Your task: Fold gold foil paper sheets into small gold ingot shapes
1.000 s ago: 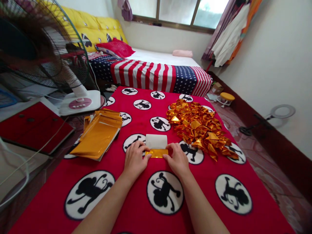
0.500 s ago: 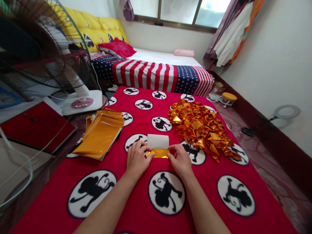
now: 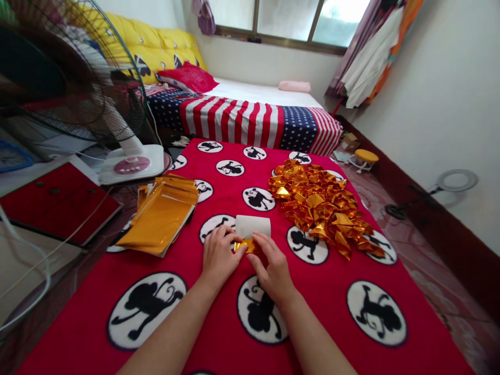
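A sheet of gold foil paper (image 3: 253, 226) lies on the red cloth in front of me, its white back facing up at the far part and a gold strip folded over along the near edge. My left hand (image 3: 222, 250) pinches the left end of that strip between thumb and fingers. Over the strip's middle and right part, my right hand (image 3: 271, 263) has its thumb and fingers closed on the fold, hiding its right end. To the left is a stack of flat gold foil sheets (image 3: 160, 213). A heap of folded gold foil pieces (image 3: 318, 203) spreads to the right.
The red cloth (image 3: 203, 323) with monkey prints covers the table. An electric fan (image 3: 133, 161) stands at the left by a red panel (image 3: 58, 200). Beyond the table is a bed (image 3: 250, 122); a yellow stool (image 3: 366, 156) sits on the floor at right.
My right hand has slid left from the strip's right end toward its middle. My left hand stays at the left end.
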### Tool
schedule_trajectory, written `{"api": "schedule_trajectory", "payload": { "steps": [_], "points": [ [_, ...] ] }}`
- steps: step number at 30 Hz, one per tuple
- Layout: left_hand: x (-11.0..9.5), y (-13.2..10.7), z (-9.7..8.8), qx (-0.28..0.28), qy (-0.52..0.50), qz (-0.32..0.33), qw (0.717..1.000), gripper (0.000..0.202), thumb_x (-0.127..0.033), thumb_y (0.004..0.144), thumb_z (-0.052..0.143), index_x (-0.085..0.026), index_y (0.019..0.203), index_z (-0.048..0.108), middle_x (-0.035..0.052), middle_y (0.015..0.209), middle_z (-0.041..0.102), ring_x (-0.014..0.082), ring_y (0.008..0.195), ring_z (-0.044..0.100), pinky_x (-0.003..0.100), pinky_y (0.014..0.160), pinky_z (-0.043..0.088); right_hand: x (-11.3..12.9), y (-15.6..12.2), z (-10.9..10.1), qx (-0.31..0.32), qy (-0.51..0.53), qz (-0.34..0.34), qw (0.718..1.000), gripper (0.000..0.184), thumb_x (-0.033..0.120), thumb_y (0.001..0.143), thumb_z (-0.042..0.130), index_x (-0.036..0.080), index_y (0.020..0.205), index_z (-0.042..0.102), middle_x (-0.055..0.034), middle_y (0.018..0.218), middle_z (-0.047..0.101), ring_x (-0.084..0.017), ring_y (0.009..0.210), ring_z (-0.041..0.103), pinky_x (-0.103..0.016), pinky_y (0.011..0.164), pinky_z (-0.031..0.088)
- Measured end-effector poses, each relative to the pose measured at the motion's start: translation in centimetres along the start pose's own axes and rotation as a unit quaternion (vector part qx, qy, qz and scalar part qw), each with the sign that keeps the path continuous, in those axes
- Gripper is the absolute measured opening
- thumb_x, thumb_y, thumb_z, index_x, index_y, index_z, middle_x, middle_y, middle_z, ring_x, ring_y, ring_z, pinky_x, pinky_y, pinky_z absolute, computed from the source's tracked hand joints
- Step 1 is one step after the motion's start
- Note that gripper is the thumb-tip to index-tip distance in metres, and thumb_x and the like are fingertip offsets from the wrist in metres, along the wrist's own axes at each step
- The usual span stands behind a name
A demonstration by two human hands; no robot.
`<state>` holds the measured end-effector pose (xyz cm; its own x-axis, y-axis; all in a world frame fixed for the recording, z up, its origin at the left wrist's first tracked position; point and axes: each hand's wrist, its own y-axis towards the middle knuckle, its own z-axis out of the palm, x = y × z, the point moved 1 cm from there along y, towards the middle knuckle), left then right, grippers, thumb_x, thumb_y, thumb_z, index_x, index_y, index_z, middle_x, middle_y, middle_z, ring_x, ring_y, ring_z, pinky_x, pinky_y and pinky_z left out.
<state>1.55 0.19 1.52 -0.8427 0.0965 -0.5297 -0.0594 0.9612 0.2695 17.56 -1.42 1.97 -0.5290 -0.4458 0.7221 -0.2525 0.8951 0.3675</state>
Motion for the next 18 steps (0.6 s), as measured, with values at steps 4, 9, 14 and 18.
{"api": "schedule_trajectory", "payload": {
  "steps": [4,9,14,18],
  "points": [
    [0.0,0.0,0.0,-0.001,0.004,-0.001,1.0,0.009,-0.029,0.072,0.073,-0.026,0.08,0.071,0.0029,0.099,0.063,0.0233,0.099,0.056,0.037,0.087,0.043,0.4,-0.3,0.8,0.045,-0.026,-0.04,0.998,0.047,0.028,0.094,0.051,0.019,0.139,0.044,-0.0111,0.145,0.046,-0.021,0.138,0.037,-0.044,0.116,0.027],
    [0.0,0.0,0.0,-0.003,-0.001,0.005,1.0,0.006,-0.029,0.075,0.07,-0.025,0.08,0.071,0.0024,0.098,0.063,0.0224,0.098,0.057,0.037,0.086,0.043,0.4,-0.8,1.1,0.122,-0.087,-0.038,0.988,0.066,0.041,0.094,0.051,0.012,0.149,0.028,-0.0172,0.153,0.031,-0.024,0.142,0.029,-0.046,0.115,0.029],
    [0.1,0.0,0.0,-0.009,-0.001,0.01,1.0,0.005,-0.029,0.076,0.07,-0.025,0.079,0.071,0.0024,0.096,0.063,0.0222,0.097,0.057,0.037,0.087,0.043,0.6,-1.2,1.5,0.16,-0.209,-0.028,0.964,0.074,0.049,0.09,0.053,0.01,0.149,0.029,-0.017,0.156,0.022,-0.026,0.145,0.022,-0.048,0.117,0.022],
    [0.1,-0.1,0.1,-0.013,-0.011,0.01,1.0,0.008,-0.031,0.075,0.073,-0.025,0.08,0.071,0.0025,0.096,0.062,0.0222,0.096,0.057,0.037,0.087,0.043,-0.2,-1.6,1.4,0.15,-0.264,-0.007,0.953,0.076,0.054,0.09,0.05,0.012,0.149,0.03,-0.013,0.157,0.021,-0.025,0.146,0.018,-0.048,0.117,0.02]
  ]
}}
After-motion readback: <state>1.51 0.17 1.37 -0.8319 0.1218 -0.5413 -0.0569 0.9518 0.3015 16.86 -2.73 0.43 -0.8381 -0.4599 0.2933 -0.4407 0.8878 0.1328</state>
